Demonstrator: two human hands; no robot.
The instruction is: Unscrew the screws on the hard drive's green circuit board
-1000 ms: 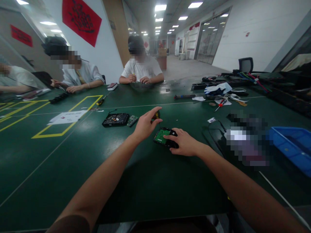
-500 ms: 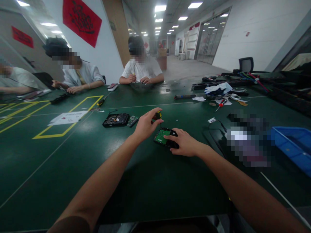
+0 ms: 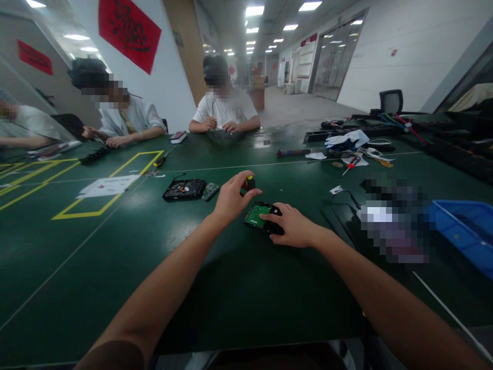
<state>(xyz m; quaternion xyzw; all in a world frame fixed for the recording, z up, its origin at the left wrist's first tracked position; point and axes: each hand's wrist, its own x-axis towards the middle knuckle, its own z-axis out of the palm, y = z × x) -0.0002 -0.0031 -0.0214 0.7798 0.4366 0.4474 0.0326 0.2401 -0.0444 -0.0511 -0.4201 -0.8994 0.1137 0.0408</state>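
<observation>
A hard drive [image 3: 259,215] with a green circuit board facing up lies on the green table in front of me. My right hand [image 3: 290,225] grips its right end, with fingers over the far edge and board and the thumb side near the front edge. Above the drive's far left corner, my left hand [image 3: 235,194] is closed round the yellow and black handle of a screwdriver [image 3: 250,182]. The screwdriver stands about upright; its tip is too small to make out. Left of this hand lie a second, opened hard drive [image 3: 184,189] and a loose circuit board [image 3: 210,191].
A blue bin [image 3: 462,226] stands at the right, beside a blurred-out pile [image 3: 393,231]. Farther back are a red screwdriver [image 3: 351,165], cloth [image 3: 346,140] and cables. At left lie a paper sheet [image 3: 110,186] and another screwdriver [image 3: 160,160]. Several people sit across the table.
My left hand's fingers have shifted slightly around the screwdriver handle. The hard drive and my right hand stay in place.
</observation>
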